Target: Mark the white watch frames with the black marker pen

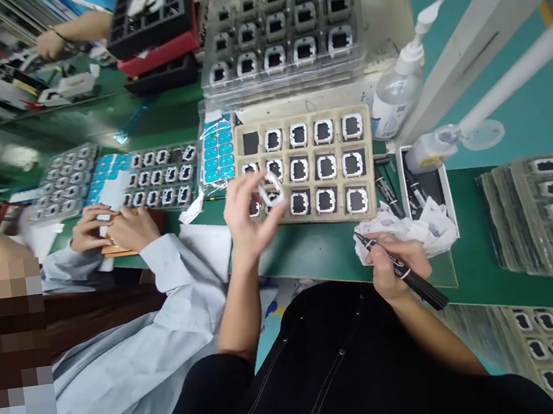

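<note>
Between the thumb and fingers of my left hand (pixel 248 220) is a small white frame (pixel 271 189), tilted, just above the near left corner of a beige tray (pixel 370 168). The tray's pockets hold rows of similar white frames on dark pads; its far left pocket shows only a dark pad (pixel 250 143). My right hand (pixel 397 263) grips a black marker pen (pixel 411 278), with its tip uncovered and pointing up and left. Crumpled white tissue (pixel 431 232) lies under and beyond that hand.
Clear trays of frames (pixel 285 75) stand behind the beige tray. A pump bottle (pixel 396 95) and an open box (pixel 449 192) with markers are at right, beside stacked trays (pixel 525 223). Blue parts (pixel 219 148) lie left. A co-worker's hands (pixel 130 228) work farther left.
</note>
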Tool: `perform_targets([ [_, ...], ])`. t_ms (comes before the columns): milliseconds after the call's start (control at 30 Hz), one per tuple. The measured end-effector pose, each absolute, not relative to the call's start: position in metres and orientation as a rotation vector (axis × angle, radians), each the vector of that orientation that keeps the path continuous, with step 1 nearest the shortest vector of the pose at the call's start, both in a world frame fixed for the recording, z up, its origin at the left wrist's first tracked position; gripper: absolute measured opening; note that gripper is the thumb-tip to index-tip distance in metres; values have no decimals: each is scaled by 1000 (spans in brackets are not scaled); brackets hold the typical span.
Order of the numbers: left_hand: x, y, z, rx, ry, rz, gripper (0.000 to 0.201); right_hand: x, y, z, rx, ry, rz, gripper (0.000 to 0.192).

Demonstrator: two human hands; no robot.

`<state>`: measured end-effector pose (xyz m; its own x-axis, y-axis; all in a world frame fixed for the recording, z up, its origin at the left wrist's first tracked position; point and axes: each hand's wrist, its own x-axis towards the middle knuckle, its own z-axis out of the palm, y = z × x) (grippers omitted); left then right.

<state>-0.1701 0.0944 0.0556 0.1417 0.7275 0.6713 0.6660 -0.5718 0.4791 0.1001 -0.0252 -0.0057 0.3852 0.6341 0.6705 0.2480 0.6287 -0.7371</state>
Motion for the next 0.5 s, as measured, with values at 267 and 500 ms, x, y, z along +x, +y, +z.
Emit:
perform_targets([
  [267, -215, 240, 72, 2420, 1648, 824, 42, 99, -25, -2, -912, -1255, 207, 14],
  [500, -203, 233, 85, 2497, 1656, 798, 43, 97, -25, 2, -939, -1254, 151, 17],
])
